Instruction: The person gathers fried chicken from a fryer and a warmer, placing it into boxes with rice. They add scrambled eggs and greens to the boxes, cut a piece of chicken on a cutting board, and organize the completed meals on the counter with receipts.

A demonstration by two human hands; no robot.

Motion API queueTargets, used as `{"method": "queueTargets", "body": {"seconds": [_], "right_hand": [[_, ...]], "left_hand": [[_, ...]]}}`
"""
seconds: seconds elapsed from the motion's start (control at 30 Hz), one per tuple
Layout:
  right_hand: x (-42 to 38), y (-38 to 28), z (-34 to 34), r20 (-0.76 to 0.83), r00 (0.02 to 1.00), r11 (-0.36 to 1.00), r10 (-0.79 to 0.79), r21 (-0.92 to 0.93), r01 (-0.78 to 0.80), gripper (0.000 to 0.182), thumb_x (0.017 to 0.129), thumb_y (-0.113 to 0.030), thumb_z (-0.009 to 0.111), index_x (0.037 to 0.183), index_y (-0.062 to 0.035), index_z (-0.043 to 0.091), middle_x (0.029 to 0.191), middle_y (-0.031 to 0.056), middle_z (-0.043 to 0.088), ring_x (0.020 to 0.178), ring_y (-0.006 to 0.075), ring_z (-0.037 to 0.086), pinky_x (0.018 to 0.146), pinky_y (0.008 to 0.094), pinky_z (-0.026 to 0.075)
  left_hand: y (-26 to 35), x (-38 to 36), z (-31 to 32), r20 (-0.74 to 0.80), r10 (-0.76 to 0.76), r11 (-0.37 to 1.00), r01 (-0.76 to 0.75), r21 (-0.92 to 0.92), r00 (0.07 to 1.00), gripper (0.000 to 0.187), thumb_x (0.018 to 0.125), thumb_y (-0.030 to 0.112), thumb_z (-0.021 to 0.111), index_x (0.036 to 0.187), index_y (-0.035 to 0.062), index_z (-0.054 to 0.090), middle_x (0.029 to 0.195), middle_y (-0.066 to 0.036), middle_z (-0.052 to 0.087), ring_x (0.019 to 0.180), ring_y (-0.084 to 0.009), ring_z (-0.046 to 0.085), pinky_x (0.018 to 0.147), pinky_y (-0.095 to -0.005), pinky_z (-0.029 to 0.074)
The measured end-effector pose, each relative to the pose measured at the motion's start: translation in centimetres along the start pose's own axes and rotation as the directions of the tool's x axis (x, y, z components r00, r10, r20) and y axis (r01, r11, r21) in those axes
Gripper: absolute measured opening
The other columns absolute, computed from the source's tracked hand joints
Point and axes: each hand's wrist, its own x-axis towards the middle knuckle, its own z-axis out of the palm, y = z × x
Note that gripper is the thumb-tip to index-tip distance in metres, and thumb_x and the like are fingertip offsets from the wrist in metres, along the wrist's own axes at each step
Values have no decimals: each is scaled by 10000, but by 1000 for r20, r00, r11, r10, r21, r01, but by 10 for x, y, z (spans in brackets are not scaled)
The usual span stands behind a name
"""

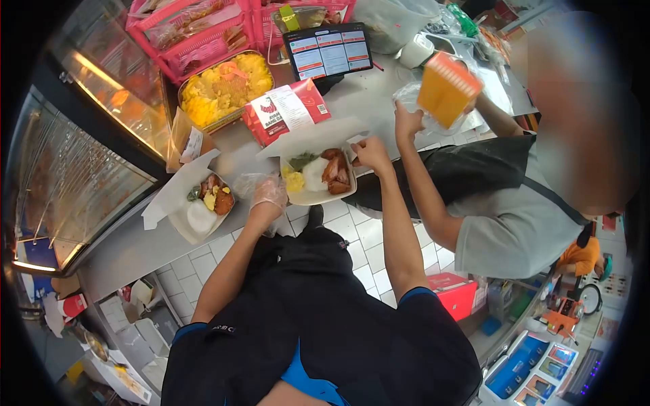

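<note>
In front of me, an open paper food box (319, 200) sits at the counter's near edge, its lid folded back. Inside are white rice (315, 174), browned chicken pieces (336, 171), dark greens and yellow bits. My right hand (372, 154) has its fingers closed on the box's upper right edge. My left hand (269, 195), in a loose clear plastic glove, is right beside the box's left wall; the glove blurs its fingers. Further left stands a second open food box (196, 230) holding rice, fried chicken, greens and yellow bits.
Behind the boxes are a red printed carton (284, 111), a tray of yellow food (227, 84), a tablet (330, 52) and pink baskets (186, 37). A brown paper bag (186, 143) stands near a glass display case (88, 169). At right, a co-worker (501, 203) holds an orange box (445, 91).
</note>
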Motion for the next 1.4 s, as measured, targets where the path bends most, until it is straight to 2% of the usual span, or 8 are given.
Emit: {"method": "queueTargets", "body": {"seconds": [0.33,0.57,0.77,1.0,1.07,1.13,1.2,1.4], "right_hand": [[-27,12,2,148,988,953,40,291,-82,334,853,-129,709,1143,24,643,1010,176,692,838,204,686,619,328,583],[-42,22,7,-48,991,920,-125,368,134,334,847,-155,711,1154,-34,659,942,142,719,788,182,675,666,285,539],[-36,1,2,78,990,884,117,446,-139,312,871,-177,693,1114,17,670,1004,141,696,832,207,678,673,317,561],[-48,24,34,-256,950,984,-180,-36,177,292,786,-263,732,922,-5,741,806,182,714,783,249,718,730,360,540],[-44,29,32,-224,964,988,-146,20,155,315,797,-295,713,922,-8,736,853,199,707,815,321,708,735,379,533],[-55,5,-2,53,984,964,-170,-200,178,399,844,-357,650,849,39,692,753,253,651,753,372,680,681,423,499],[-72,-33,-40,250,953,878,-174,-398,265,465,880,-402,627,851,58,689,738,211,681,706,289,687,696,370,517],[-70,-265,-57,198,689,680,-697,-121,723,281,921,-279,611,994,-19,691,808,122,696,742,187,670,700,320,507]], "left_hand": [[0,-16,-1,63,-215,957,223,-184,975,400,918,292,529,1239,58,574,993,-269,657,965,-397,637,842,-446,492],[-62,-92,-76,-658,-352,933,304,-192,666,340,940,363,535,1088,82,657,964,-174,688,897,-356,653,816,-427,500],[5,-18,-36,151,-71,989,90,-121,986,376,924,346,559,1097,19,628,972,-220,679,945,-337,654,807,-424,510],[-4,3,-10,172,-119,932,170,-320,978,382,876,275,644,1091,-40,611,1034,-261,659,875,-354,676,792,-407,534],[-46,18,13,253,406,830,-470,299,878,429,873,262,642,1141,-67,578,1075,-243,655,873,-328,685,779,-396,545],[1,-19,-25,146,-73,910,126,-396,987,467,918,399,574,1056,-45,620,1001,-205,665,842,-321,691,757,-377,539],[-59,-21,-8,176,-27,989,52,-137,984,463,955,408,541,1119,-21,597,1046,-179,660,827,-259,702,688,-330,551],[-76,-138,-90,171,-244,565,284,-775,954,388,1006,308,473,1278,33,501,1022,-150,688,794,-199,708,545,-277,533]]}}
